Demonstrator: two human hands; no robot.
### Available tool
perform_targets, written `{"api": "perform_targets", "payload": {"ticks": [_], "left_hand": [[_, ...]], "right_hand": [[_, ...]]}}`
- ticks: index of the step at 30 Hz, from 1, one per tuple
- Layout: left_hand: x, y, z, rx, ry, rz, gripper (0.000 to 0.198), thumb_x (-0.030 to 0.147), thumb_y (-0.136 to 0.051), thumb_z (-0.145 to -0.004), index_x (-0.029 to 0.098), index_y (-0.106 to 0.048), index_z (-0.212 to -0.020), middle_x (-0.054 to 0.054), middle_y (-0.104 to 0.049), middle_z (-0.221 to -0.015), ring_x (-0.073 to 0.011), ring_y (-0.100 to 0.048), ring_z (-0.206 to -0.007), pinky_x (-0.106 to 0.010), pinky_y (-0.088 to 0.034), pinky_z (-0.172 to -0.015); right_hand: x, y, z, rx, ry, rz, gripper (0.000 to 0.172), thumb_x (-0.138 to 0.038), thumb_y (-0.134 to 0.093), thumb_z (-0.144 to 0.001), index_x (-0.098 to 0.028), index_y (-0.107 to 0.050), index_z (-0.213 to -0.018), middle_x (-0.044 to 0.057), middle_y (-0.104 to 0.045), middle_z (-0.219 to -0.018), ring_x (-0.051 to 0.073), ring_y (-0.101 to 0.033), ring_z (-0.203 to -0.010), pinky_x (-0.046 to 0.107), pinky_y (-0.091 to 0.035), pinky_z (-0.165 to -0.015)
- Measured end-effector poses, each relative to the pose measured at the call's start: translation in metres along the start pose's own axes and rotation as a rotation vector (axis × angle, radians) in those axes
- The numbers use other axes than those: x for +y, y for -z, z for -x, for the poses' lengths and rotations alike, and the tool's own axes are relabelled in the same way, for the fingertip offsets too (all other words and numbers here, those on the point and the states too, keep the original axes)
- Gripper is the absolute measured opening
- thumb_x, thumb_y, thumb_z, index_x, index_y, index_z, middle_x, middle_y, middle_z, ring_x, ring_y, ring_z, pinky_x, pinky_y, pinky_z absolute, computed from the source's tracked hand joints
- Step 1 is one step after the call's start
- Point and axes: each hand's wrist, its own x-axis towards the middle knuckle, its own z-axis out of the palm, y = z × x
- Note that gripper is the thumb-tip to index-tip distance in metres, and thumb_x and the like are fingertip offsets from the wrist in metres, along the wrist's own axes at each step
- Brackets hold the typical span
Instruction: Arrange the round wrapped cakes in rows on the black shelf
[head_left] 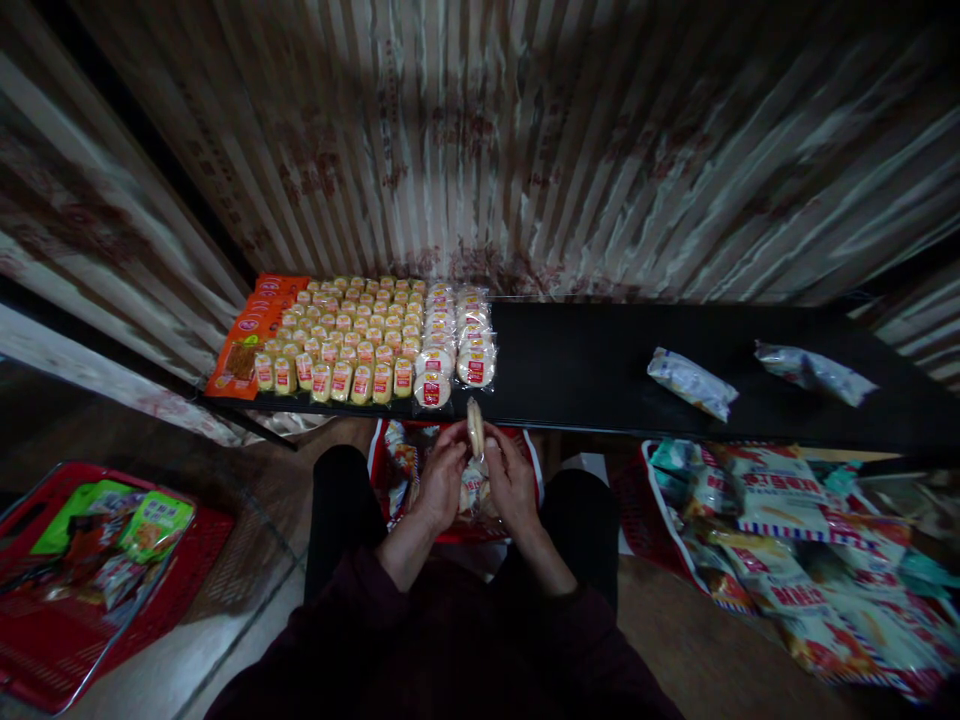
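Black and long, a low shelf (570, 360) stretches before the person I am watching, whose dark-clad knees (345, 500) point toward its front edge. Just off that edge, left of the shelf's middle, the left hand (442, 480) and the right hand (514, 485) come together, both grasping the lower part of a pale wrapped cake (475, 428). It is held upright, its thin side showing. Below the shelf's edge, under the hands, a red basket (535, 465) holds more wrapped pieces, partly hidden by the hands.

At the shelf's left end lie orange packets (259, 325). Beside them on the shelf are rows of small yellow cakes (360, 335) with labels, then two columns of round pale cakes (476, 362) in clear film. Toward the shelf's right end lie two shiny packets (691, 383), apart from each other.

On the floor off the shelf's left front, a second basket (217, 535) carries green packets (157, 527) and darker ones. Before the shelf's right end, a third basket (654, 525) is heaped with printed bags (780, 487). Behind the shelf hangs a pleated, patterned curtain (465, 130). Light is dim.
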Motion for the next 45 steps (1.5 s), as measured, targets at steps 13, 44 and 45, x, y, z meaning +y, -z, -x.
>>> {"api": "perform_targets", "payload": {"ticks": [13, 44, 45], "left_hand": [[-0.009, 0.009, -0.003, 0.073, 0.005, -0.126, 0.036, 0.018, -0.068, -0.065, 0.022, -0.07, -0.1, -0.005, -0.067, -0.111, -0.0195, -0.056, -0.107, -0.031, -0.037, -0.096], [-0.007, 0.001, -0.044, 0.172, -0.27, -0.527, 0.046, 0.002, -0.059, -0.06, 0.024, -0.07, -0.099, -0.005, -0.057, -0.12, -0.0243, -0.043, -0.122, -0.038, -0.024, -0.11], [-0.005, -0.001, -0.046, 0.179, -0.291, -0.544, 0.046, 0.002, -0.059, -0.059, 0.025, -0.07, -0.098, -0.005, -0.058, -0.119, -0.0246, -0.042, -0.122, -0.038, -0.022, -0.111]], "right_hand": [[-0.001, 0.002, 0.0, -0.043, -0.162, -0.227, 0.048, -0.054, -0.037, -0.088, -0.019, -0.062, -0.109, 0.008, -0.069, -0.103, 0.023, -0.063, -0.095, 0.035, -0.049, -0.082], [0.036, 0.004, -0.06, 0.2, -0.039, 0.093, 0.052, -0.052, -0.044, -0.083, -0.014, -0.062, -0.113, 0.015, -0.064, -0.105, 0.025, -0.059, -0.096, 0.043, -0.044, -0.09], [0.035, 0.003, -0.063, 0.196, -0.038, 0.109, 0.052, -0.052, -0.044, -0.083, -0.014, -0.063, -0.112, 0.015, -0.065, -0.104, 0.025, -0.059, -0.095, 0.043, -0.044, -0.09]]}}
